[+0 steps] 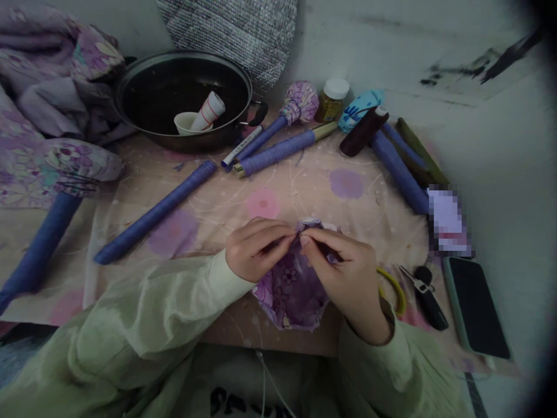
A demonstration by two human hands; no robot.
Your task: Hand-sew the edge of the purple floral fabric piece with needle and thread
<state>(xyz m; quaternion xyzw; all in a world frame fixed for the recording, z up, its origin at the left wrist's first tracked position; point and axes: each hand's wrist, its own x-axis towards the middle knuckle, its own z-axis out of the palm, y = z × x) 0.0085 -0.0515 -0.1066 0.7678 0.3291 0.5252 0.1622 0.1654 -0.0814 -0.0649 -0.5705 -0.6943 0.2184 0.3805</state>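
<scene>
A purple floral cloth piece (300,290) hangs below my two hands near the table's front edge, its inside facing up. My left hand (261,247) pinches the cloth's upper edge between thumb and forefinger. Close against it, my right hand (348,273) pinches at the same edge, fingertips almost touching the left ones. Anything thin between the fingertips is too small to make out. Part of the cloth is hidden behind the right hand.
Blue wrapped rods (156,212) lie left and behind. A black pan (183,139) holds a white cup. A dark thread spool (363,132) and a jar (333,101) stand at the back. Yellow-handled scissors (395,293), keys (429,296) and a phone (477,307) lie right.
</scene>
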